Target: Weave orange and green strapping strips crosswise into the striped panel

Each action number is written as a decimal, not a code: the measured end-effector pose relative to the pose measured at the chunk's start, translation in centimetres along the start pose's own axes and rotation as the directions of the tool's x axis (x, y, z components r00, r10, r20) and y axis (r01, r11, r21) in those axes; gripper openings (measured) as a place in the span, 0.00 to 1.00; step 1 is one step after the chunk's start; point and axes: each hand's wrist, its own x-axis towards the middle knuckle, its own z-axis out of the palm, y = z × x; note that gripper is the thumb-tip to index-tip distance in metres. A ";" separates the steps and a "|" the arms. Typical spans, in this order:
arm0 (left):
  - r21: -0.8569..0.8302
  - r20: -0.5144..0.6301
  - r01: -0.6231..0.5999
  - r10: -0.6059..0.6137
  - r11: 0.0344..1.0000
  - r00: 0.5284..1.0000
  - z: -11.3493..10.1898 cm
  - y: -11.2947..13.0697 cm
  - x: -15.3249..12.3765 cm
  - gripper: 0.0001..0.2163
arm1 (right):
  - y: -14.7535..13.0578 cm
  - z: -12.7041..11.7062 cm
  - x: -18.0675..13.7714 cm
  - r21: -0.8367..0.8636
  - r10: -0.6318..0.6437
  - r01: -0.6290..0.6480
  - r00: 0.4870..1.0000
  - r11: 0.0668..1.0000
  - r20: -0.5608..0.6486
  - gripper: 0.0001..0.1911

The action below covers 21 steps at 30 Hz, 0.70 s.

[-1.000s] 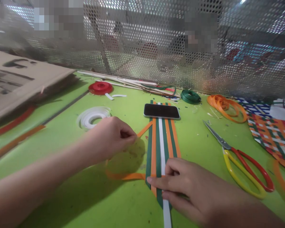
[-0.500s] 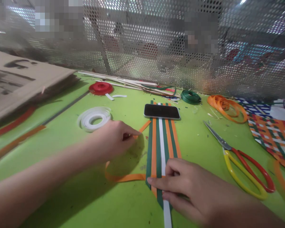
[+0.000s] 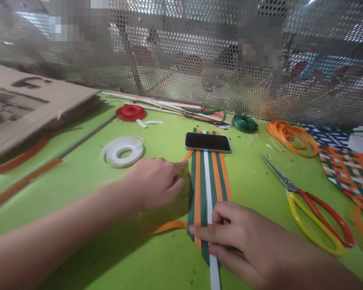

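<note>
A band of parallel green, orange and white strips (image 3: 207,177) lies on the green table, its far end under a black phone (image 3: 207,142). My right hand (image 3: 245,241) presses the near end of the strips flat, fingers pointing left. An orange strip (image 3: 166,226) loops out from under the band at the left. My left hand (image 3: 154,183) is closed on that strip's other end, right beside the band's left edge, its forefinger pointing at the phone.
White roll (image 3: 122,150), red roll (image 3: 130,112) and green roll (image 3: 244,123) of strip lie further back. Orange coils (image 3: 290,136) and scissors (image 3: 311,205) with yellow and red handles are on the right, beside a woven mat (image 3: 347,169). Cardboard (image 3: 27,104) at the left; perforated metal screen behind.
My left hand has carried the orange strip's end rightward, up to the band's left edge near the phone. The loop has tightened. My right hand has stayed put.
</note>
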 end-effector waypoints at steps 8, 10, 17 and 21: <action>-0.011 0.017 0.023 -0.022 1.000 1.000 0.0 1.3 0.6 0.27 | 0.2 0.3 -0.2 -0.006 -0.003 0.003 1.000 1.000 -0.017 0.20; -0.028 0.013 0.018 -0.018 0.999 1.000 0.3 1.4 0.6 0.27 | 0.2 0.4 -0.2 -0.012 0.005 -0.005 1.000 1.000 -0.024 0.20; -0.105 -0.015 0.029 -0.031 0.994 0.999 0.4 0.9 1.2 0.28 | 0.2 0.5 -0.4 -0.011 0.010 -0.011 1.000 1.000 -0.019 0.20; -0.213 -0.061 0.011 -0.024 0.977 0.998 0.1 0.6 1.5 0.24 | 0.1 0.3 -0.3 -0.008 0.016 -0.016 1.000 1.000 -0.024 0.20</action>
